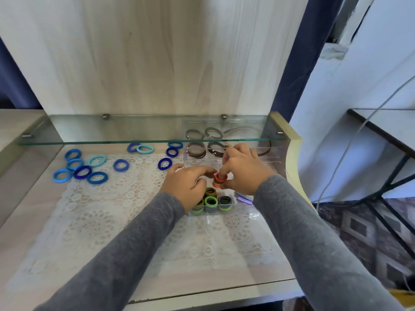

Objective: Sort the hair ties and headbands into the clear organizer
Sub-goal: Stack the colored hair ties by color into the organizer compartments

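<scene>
The clear organizer (267, 159) stands at the right of the table. My right hand (243, 168) pinches a stack of red and orange hair ties (219, 181) over the organizer, a finger poked through its top. My left hand (187, 182) touches the same stack from the left. Green and olive hair tie stacks (211, 203) fill the near compartment. Brown and grey hair ties (196, 150) and thin headbands (266, 147) lie in the far compartments. Several blue hair ties (82, 171) are scattered on the lace cloth at the left.
A glass shelf (112, 140) runs across just above the table's back, over the organizer's far end. A white lace cloth (112, 209) covers the tabletop. A wooden back panel rises behind. At the right is a dark metal-framed table (386, 131) and patterned carpet.
</scene>
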Action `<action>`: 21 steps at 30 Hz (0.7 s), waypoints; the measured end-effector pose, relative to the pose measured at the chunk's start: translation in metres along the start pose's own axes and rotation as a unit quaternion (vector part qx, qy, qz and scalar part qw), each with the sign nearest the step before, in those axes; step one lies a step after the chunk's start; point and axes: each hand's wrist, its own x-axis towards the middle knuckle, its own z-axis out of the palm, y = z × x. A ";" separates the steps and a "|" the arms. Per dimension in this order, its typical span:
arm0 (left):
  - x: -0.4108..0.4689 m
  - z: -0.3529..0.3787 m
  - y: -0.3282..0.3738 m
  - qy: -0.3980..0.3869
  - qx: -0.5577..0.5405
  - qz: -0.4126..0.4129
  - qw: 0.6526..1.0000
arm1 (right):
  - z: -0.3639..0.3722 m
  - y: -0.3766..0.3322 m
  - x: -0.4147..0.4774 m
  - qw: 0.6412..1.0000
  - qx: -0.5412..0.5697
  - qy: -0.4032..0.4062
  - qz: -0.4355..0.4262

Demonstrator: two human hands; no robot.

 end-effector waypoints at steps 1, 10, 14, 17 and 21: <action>0.000 0.002 -0.005 0.008 -0.005 -0.003 1.000 | 0.002 0.001 0.001 1.000 -0.005 -0.004 0.002; -0.009 0.015 -0.030 0.080 -0.057 0.064 0.993 | 0.014 0.001 0.007 0.998 -0.009 -0.055 0.017; -0.011 0.019 -0.036 0.092 -0.050 0.090 0.990 | 0.012 -0.001 0.008 0.996 -0.016 -0.089 0.026; -0.013 0.021 -0.037 0.094 -0.020 0.115 0.989 | 0.006 -0.002 0.007 0.990 -0.033 -0.129 0.033; -0.013 0.022 -0.037 0.089 -0.002 0.129 0.988 | 0.002 -0.007 0.004 0.988 -0.056 -0.141 0.027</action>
